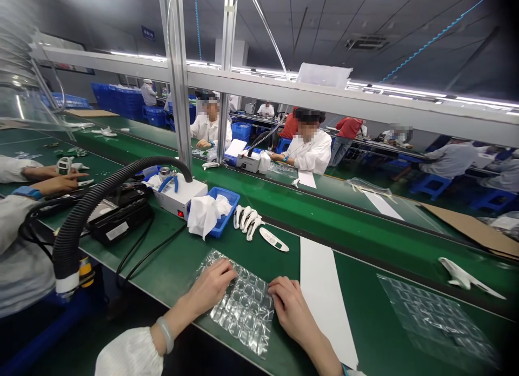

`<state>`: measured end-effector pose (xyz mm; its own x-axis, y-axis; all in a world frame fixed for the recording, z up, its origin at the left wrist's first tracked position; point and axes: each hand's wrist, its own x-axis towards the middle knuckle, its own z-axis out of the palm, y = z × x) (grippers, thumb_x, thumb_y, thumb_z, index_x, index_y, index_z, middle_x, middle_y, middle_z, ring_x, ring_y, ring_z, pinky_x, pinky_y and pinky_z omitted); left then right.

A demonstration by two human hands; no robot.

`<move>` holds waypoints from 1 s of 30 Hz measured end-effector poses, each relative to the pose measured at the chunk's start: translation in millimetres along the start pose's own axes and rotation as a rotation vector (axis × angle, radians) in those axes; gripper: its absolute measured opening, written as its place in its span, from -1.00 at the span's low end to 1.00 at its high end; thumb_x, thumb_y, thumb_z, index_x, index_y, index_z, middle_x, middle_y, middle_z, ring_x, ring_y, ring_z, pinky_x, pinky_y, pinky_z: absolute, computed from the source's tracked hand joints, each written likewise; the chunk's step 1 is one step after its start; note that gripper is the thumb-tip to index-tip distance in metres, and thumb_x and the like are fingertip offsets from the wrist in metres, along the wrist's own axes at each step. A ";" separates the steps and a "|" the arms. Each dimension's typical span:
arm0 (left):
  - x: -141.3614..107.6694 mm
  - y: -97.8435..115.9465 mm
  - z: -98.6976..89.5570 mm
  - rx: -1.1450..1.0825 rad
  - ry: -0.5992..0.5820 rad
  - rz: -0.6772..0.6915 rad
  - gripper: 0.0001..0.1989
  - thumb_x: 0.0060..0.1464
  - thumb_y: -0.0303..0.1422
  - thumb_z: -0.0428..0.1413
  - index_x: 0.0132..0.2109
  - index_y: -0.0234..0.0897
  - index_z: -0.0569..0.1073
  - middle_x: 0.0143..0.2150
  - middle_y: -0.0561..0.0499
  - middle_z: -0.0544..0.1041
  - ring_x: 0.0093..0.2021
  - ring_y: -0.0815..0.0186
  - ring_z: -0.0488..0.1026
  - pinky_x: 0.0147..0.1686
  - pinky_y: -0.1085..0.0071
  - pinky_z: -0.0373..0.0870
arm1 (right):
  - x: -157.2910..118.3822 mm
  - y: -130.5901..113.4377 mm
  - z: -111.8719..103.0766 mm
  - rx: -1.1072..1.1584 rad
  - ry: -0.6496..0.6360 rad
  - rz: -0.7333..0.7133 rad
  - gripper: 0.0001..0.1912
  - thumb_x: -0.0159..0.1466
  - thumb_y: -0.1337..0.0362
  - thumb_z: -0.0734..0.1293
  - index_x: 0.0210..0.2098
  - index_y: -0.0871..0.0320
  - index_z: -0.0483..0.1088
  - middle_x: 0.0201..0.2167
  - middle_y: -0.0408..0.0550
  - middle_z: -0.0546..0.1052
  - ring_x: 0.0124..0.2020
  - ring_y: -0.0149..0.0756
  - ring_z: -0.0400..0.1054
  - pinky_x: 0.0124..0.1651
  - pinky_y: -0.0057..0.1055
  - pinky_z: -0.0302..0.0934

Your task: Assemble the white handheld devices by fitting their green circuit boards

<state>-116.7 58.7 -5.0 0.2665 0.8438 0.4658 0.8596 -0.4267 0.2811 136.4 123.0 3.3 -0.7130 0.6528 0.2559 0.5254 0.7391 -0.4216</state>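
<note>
A clear plastic sheet of square pockets (pixel 243 306) lies at the near edge of the green bench, between my hands. My left hand (pixel 213 283) rests over its upper left part, fingers curled and pressed together; whatever is at the fingertips is hidden or too small to name. At the right edge of the sheet, my right hand (pixel 290 306) has its fingers bent and closed on the plastic border. Beyond the sheet lie several white plastic housings (pixel 248 220) in a row and a flat white cover (pixel 274 239) with a small window.
A blue tray (pixel 233 203) with white wipes stands beside a white box (pixel 180 197) bearing blue pliers. A black ribbed hose (pixel 93 197) arches at left, near a co-worker's hands (pixel 60 181). White paper (pixel 324 289) and another pocketed sheet (pixel 438 316) lie to the right.
</note>
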 end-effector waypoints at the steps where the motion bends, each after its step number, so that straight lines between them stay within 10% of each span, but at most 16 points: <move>1: -3.6 -1.2 -0.1 0.022 0.004 0.022 -0.71 0.19 -0.62 -0.16 -0.20 -0.28 0.42 -0.31 -0.05 0.44 -0.31 0.27 0.37 -0.31 0.35 0.40 | -0.2 0.4 0.6 0.001 0.008 -0.004 -0.74 0.28 0.55 0.10 -0.30 0.13 0.31 -0.26 -0.03 0.45 -0.25 -0.21 0.31 -0.21 -0.22 0.11; 11: -16.8 8.3 -11.3 0.134 -0.074 0.092 -0.79 0.22 -0.49 -0.04 -0.08 -0.27 0.44 -0.33 -0.05 0.50 -0.33 0.22 0.42 -0.48 0.38 0.38 | -0.7 -3.5 -6.9 -0.025 -0.019 -0.024 -0.80 0.31 0.47 0.14 -0.27 0.10 0.34 -0.24 -0.03 0.46 -0.24 -0.20 0.32 -0.19 -0.22 0.12; 19: -39.0 17.9 -13.5 0.040 -0.110 0.067 -0.71 0.22 -0.46 0.00 0.07 -0.13 0.37 -0.02 -0.10 0.42 0.09 0.11 0.33 0.15 0.00 0.32 | 9.7 4.9 6.4 0.196 0.142 0.266 -0.78 0.29 0.33 0.18 -0.49 0.10 0.28 -0.48 -0.13 0.44 -0.41 -0.27 0.36 -0.32 -0.36 0.20; 30: -40.9 25.9 -7.4 0.021 -0.099 0.035 -0.73 0.20 -0.48 0.03 0.03 -0.18 0.39 -0.03 -0.11 0.46 0.09 0.08 0.37 0.17 -0.10 0.29 | 26.2 16.5 8.1 0.155 0.220 0.336 -0.87 0.21 0.35 0.14 -0.39 0.11 0.30 -0.50 -0.12 0.44 -0.51 -0.27 0.34 -0.44 -0.38 0.19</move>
<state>-108.6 10.7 -10.6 0.3370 0.8572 0.3894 0.8579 -0.4500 0.2479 122.7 151.0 -4.0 -0.3896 0.8851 0.2548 0.6235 0.4571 -0.6343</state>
